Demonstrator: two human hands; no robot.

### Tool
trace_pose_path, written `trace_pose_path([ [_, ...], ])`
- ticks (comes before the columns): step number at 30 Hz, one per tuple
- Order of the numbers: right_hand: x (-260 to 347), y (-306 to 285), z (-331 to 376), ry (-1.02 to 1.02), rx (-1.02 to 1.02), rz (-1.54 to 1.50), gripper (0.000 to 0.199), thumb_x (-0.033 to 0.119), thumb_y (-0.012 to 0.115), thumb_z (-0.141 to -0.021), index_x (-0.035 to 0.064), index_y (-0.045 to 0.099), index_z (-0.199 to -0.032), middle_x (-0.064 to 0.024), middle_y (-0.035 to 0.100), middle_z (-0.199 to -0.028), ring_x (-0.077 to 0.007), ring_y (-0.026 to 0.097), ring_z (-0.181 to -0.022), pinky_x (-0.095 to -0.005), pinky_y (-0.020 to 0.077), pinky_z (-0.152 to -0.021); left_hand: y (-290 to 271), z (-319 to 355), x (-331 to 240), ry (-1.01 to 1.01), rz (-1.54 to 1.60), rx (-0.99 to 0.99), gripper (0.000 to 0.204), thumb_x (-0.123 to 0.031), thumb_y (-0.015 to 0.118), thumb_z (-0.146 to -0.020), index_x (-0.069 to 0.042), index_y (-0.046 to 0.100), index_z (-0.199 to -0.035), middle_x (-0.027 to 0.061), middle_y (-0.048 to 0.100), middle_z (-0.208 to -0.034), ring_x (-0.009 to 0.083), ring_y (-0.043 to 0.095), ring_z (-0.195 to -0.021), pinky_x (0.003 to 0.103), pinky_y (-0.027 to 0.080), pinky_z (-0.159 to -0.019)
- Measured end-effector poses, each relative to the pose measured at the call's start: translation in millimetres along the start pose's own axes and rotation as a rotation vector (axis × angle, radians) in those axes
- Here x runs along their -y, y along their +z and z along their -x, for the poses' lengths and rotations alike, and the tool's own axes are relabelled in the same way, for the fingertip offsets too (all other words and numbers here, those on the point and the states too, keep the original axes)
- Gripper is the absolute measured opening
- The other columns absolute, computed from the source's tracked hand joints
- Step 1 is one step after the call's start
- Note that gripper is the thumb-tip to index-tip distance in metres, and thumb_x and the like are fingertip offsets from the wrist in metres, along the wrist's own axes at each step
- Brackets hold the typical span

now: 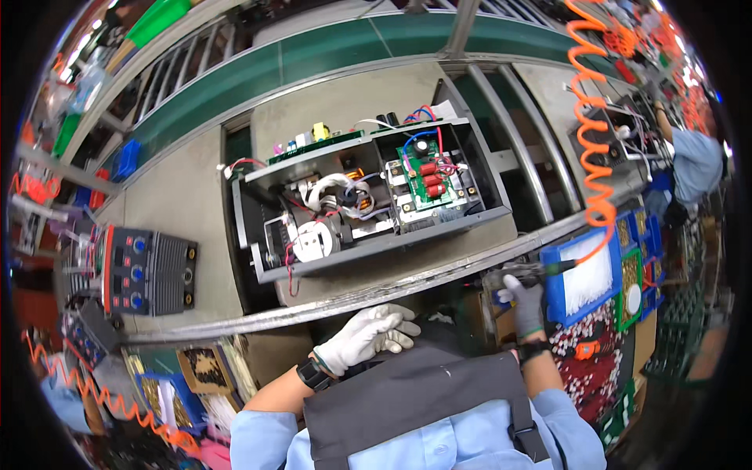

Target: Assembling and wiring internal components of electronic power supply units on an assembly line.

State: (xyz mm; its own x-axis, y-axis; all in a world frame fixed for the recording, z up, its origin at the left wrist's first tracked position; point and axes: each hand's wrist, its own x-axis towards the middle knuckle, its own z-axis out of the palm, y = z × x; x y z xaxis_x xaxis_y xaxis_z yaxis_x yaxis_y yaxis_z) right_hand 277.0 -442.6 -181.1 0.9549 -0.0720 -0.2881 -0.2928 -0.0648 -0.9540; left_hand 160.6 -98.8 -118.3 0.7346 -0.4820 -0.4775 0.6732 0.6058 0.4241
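Note:
My left hand (368, 337), in a white glove, is near the metal rail along the bench's front edge. Its fingers are loosely bent and a little apart, with nothing seen in them. To the right, my right hand (526, 305) wears a grey glove and is closed round a dark air screwdriver (526, 274), whose tip is hard to make out. An orange coiled hose (593, 172) runs up from the tool. Beyond the rail stands an open metal chassis (258, 188) with a green circuit board (423, 176), red parts, a white disc (313, 240) and bundled wires.
A finished-looking grey unit with a red-edged panel (157, 270) stands at left. Blue bins (554, 286) with white ties and small hardware sit at right, by a heap of small red and white parts (583, 352). Steel rollers (513, 141) lie beyond the chassis. A co-worker (693, 164) is far right.

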Motion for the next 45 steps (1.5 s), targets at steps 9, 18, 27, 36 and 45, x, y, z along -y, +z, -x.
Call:
trace_pose_path([
  [9,245.6,91.8,8.7,-0.738,0.669,-0.832,0.062,0.027,0.070,-0.082,0.0037,0.043,-0.132,-0.0136,0.052,-0.120,-0.0209,0.061,-0.088,-0.0380,0.0495,-0.082,32.8,-18.3,-89.3,0.179,-0.159,0.088,0.031,-0.024,0.064,-0.092,0.002,0.060,-0.109,-0.0004,0.053,-0.076,0.0046,0.044,-0.060,0.018,0.032,-0.052],
  [18,268.3,156.7,-37.0,-0.582,0.698,-0.886,0.059,0.010,0.059,-0.080,0.0044,0.040,-0.135,-0.0125,0.053,-0.124,-0.0164,0.055,-0.082,-0.0385,0.0473,-0.078,55.8,-42.6,-102.7,0.565,0.080,-0.139,0.034,-0.031,0.055,-0.097,0.000,0.054,-0.110,0.0050,0.058,-0.082,0.0081,0.052,-0.065,0.021,0.040,-0.054],
  [27,252.9,169.7,-78.5,-0.417,0.731,-0.918,0.050,0.008,0.057,-0.080,0.0054,0.042,-0.128,-0.0095,0.055,-0.117,-0.0145,0.056,-0.082,-0.0378,0.0483,-0.080,70.2,-59.3,-96.6,0.598,0.327,-0.314,0.020,-0.027,0.055,-0.097,-0.007,0.053,-0.101,0.0020,0.051,-0.080,0.0091,0.048,-0.063,0.021,0.037,-0.052],
  [36,248.3,170.6,-70.1,-0.550,0.741,-0.811,0.045,0.007,0.057,-0.080,0.0047,0.044,-0.123,-0.0126,0.057,-0.109,-0.0179,0.058,-0.078,-0.0413,0.0511,-0.076,66.1,-58.5,-98.7,0.504,0.385,-0.249,0.018,-0.026,0.054,-0.097,-0.008,0.054,-0.102,0.0027,0.053,-0.077,0.0092,0.044,-0.057,0.022,0.034,-0.048],
  [45,268.6,164.8,-37.7,-0.805,0.907,-0.627,0.047,0.004,0.071,-0.080,0.0070,0.044,-0.118,-0.0177,0.059,-0.093,-0.0234,0.063,-0.076,-0.0386,0.0559,-0.070,66.1,-53.7,-110.4,0.476,0.225,-0.214,0.029,-0.035,0.053,-0.098,-0.007,0.054,-0.108,0.0022,0.055,-0.080,0.0093,0.045,-0.057,0.021,0.034,-0.049],
])
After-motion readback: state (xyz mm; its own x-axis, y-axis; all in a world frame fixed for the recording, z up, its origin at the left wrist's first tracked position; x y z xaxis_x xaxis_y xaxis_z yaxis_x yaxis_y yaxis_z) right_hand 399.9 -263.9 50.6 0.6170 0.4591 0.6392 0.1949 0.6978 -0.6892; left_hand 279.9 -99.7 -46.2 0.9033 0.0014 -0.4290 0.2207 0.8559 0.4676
